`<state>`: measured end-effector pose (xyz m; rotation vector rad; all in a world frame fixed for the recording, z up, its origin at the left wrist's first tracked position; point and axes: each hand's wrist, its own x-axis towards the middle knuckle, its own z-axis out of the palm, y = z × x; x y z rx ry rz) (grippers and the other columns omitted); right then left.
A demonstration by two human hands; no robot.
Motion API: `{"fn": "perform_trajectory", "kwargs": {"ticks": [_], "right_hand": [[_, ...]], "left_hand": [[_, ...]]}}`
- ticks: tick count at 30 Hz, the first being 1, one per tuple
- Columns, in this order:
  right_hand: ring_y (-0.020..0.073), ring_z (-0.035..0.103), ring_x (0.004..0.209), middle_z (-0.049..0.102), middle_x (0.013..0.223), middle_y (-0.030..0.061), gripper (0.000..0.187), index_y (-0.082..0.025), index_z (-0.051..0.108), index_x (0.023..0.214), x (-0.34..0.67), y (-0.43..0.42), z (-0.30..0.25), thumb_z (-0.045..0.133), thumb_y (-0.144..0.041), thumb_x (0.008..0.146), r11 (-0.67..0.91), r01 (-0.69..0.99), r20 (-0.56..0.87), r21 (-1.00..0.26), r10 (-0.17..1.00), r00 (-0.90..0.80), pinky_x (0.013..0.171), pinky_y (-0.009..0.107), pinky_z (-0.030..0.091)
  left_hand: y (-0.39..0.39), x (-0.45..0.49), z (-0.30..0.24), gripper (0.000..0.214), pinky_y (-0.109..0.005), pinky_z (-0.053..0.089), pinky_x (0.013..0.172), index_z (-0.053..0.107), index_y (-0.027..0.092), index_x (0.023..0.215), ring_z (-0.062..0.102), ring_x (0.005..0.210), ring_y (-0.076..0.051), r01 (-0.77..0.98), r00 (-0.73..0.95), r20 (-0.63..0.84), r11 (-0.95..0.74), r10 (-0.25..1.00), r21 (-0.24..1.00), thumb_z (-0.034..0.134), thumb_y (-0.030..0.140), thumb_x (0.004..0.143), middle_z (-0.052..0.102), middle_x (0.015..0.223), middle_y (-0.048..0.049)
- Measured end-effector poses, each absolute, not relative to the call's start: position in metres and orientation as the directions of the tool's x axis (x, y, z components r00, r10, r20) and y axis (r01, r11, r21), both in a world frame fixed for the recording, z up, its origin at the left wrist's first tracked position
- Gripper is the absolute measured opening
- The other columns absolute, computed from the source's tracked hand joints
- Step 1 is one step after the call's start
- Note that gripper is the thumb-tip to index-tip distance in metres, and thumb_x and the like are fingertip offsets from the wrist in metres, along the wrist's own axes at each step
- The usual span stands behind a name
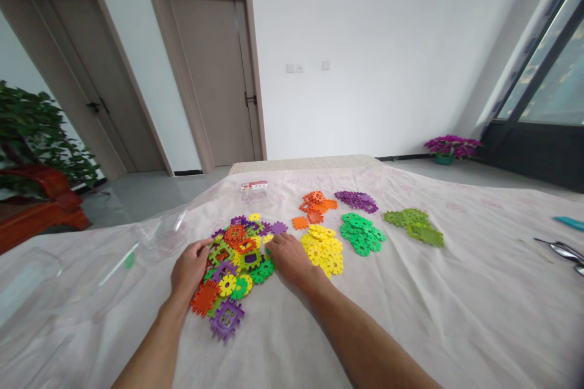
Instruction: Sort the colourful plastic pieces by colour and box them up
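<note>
five single-colour piles (362, 234) lay two-to-three o'clock from the unsorted mixed heap (228, 267), left hand (189, 270) curled at its nine, right hand (289, 255) at two, couldn't tell if holding.

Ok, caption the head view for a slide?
Left hand and right hand flank a mixed-colour heap of pieces, beside colour-grouped piles.

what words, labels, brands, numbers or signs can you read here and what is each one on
Red-and-white label on the clear plastic container: printed marks show, but too small and blurred to read.
No other text can be made out, including on the interlocking plastic pieces.
</note>
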<state>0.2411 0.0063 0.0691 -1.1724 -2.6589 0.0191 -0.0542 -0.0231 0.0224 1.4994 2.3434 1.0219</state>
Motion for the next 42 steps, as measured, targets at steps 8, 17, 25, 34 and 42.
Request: {"fn": "perform_trajectory", "kwargs": {"ticks": [8,17,25,34,42], "right_hand": [[0.0183,0.063,0.103,0.071,0.112,0.0057,0.036,-0.025,0.066,0.121,0.261,0.025,0.071,0.041,-0.016,0.097,0.505,0.791,0.33,-0.345,0.854,-0.402,0.088,0.026,0.043],[0.0226,0.066,0.103,0.072,0.114,0.0071,0.039,-0.025,0.071,0.117,0.356,0.067,0.078,0.038,-0.024,0.095,-0.003,0.852,0.322,-0.524,0.925,0.202,0.086,0.031,0.046],[0.03,0.053,0.118,0.064,0.127,0.0104,0.04,-0.024,0.068,0.124,0.371,0.061,0.085,0.045,-0.02,0.092,-0.089,0.885,0.403,-0.457,0.866,0.295,0.097,0.04,0.038],[0.0253,0.047,0.126,0.057,0.139,0.0096,0.039,-0.021,0.062,0.13,0.284,0.04,0.072,0.046,-0.018,0.094,0.462,0.862,0.342,-0.207,0.86,-0.379,0.107,0.037,0.033],[0.0309,0.038,0.137,0.044,0.15,0.0164,0.045,-0.023,0.048,0.144,0.252,0.029,0.056,0.043,-0.033,0.1,0.473,0.876,0.271,-0.099,0.859,-0.433,0.113,0.05,0.024]], "left_hand": [[-0.023,-0.054,0.023,0.034,-0.029,0.048,0.081,0.071,0.03,0.114,0.066,0.105,-0.023,0.737,-0.477,0.215,0.255,0.852,0.626,0.047,0.04,0.091,0.072,0.121,-0.0006],[-0.022,-0.056,0.02,0.036,-0.032,0.048,0.083,0.07,0.029,0.116,0.065,0.109,-0.024,0.733,-0.468,0.213,0.242,0.858,0.636,0.047,0.039,0.091,0.072,0.122,-0.0027],[-0.023,-0.053,0.024,0.034,-0.032,0.047,0.085,0.071,0.031,0.113,0.065,0.108,-0.024,0.731,-0.473,0.202,0.254,0.858,0.633,0.046,0.038,0.091,0.071,0.122,-0.0016],[-0.025,-0.05,0.028,0.034,-0.031,0.048,0.083,0.071,0.031,0.113,0.065,0.107,-0.024,0.731,-0.48,0.205,0.26,0.853,0.631,0.046,0.04,0.091,0.071,0.122,-0.0009],[-0.025,-0.05,0.028,0.034,-0.031,0.047,0.086,0.071,0.031,0.113,0.065,0.11,-0.023,0.73,-0.474,0.204,0.253,0.856,0.635,0.046,0.037,0.091,0.071,0.124,-0.0002]]}}
